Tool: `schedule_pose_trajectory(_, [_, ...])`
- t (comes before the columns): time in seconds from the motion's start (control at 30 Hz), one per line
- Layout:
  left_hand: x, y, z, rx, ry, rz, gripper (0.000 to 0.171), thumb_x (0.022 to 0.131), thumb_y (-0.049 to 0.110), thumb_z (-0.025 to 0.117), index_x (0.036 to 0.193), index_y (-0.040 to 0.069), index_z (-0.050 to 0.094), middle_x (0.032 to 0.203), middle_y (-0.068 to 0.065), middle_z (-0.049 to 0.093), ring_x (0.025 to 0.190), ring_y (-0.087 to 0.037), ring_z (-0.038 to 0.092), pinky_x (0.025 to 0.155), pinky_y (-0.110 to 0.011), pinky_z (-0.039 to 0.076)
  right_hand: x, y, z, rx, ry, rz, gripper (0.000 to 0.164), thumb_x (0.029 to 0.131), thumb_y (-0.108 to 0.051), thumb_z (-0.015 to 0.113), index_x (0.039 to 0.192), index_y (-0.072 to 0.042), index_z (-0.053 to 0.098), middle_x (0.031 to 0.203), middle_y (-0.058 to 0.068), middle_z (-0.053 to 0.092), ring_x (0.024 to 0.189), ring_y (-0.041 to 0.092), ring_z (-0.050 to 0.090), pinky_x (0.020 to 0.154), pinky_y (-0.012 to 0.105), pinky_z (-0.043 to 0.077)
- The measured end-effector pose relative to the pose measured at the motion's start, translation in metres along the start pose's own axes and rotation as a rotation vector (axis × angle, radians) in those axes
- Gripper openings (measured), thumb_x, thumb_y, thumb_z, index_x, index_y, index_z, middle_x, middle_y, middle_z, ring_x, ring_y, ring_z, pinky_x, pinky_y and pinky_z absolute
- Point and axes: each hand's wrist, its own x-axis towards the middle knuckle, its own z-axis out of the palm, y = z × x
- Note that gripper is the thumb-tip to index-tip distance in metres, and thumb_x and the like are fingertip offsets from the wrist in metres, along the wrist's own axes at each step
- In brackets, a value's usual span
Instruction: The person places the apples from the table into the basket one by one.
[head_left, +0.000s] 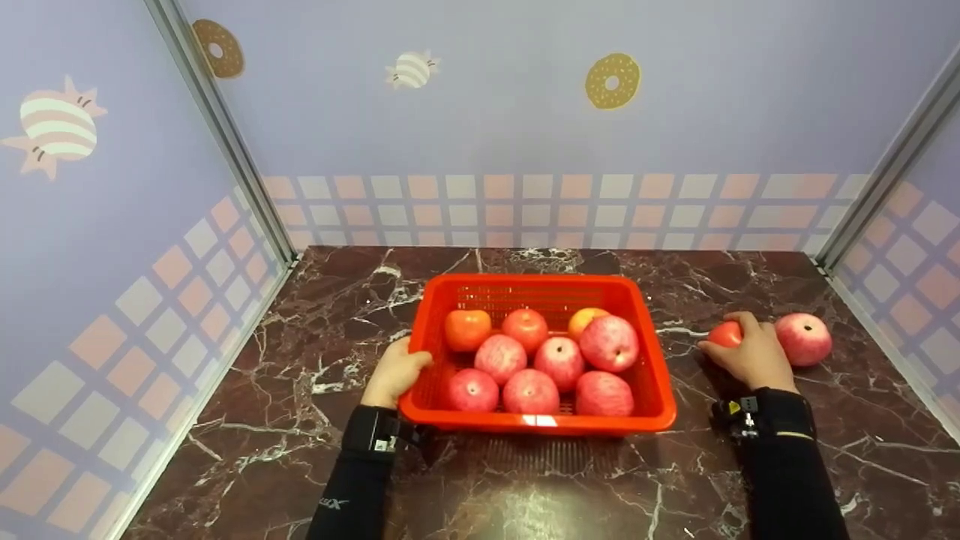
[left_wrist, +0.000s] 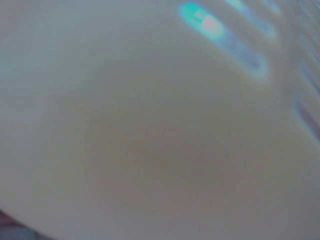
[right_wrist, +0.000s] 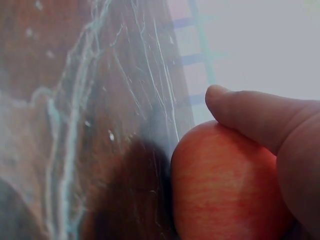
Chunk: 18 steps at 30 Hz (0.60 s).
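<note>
A red plastic basket (head_left: 536,420) holds several pink-red apples (head_left: 530,391) and some more orange fruits (head_left: 467,331). My left hand (head_left: 397,371) grips the basket's left rim, its thumb over the edge. In the left wrist view a blurred pale surface with slots fills the picture, too close to make out. To the right of the basket, my right hand (head_left: 754,360) holds a red apple (right_wrist: 225,185) at the table, thumb and fingers around it. Another pink apple (head_left: 803,340) lies just right of that hand.
The dark marbled tabletop (head_left: 300,465) extends around the basket. A lilac back wall (head_left: 495,135) with a checkered band stands behind it, and side panels (head_left: 112,247) close off the left and right, with metal posts at the corners.
</note>
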Motion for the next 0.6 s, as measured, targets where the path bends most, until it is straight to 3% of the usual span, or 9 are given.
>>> schedule_pose_trajectory(0.13, [-0.004,0.007,0.000,-0.007,-0.019,-0.002,0.034,0.076,-0.008,0.049,0.108,-0.014,0.055,0.098,-0.025,0.062,0.087,-0.038,0.062,0.071,-0.039,0.054,-0.002,0.000,0.000,0.015,0.015,0.008,0.077,0.081,-0.043,0.076,0.134,0.001,0.042,0.115,0.035,0.041,0.099,0.050,0.050,0.085,0.062,0.042])
schedule_pose_trajectory(0.37, [-0.025,0.032,0.001,-0.017,-0.040,0.006,0.034,0.077,-0.009,0.047,0.109,-0.018,0.053,0.095,-0.023,0.062,0.087,-0.038,0.061,0.074,-0.041,0.054,-0.003,0.001,-0.001,0.017,0.028,0.002,0.076,0.081,-0.044,0.075,0.133,0.000,0.043,0.114,0.035,0.042,0.099,0.050,0.050,0.084,0.062,0.042])
schedule_pose_trajectory(0.6, [-0.027,0.034,0.001,-0.016,-0.032,0.012,0.035,0.077,-0.009,0.047,0.110,-0.018,0.053,0.096,-0.026,0.061,0.089,-0.042,0.061,0.074,-0.041,0.054,-0.003,0.004,0.000,0.032,0.021,0.007,0.077,0.082,-0.047,0.074,0.134,0.000,0.043,0.116,0.035,0.042,0.100,0.049,0.050,0.086,0.062,0.042])
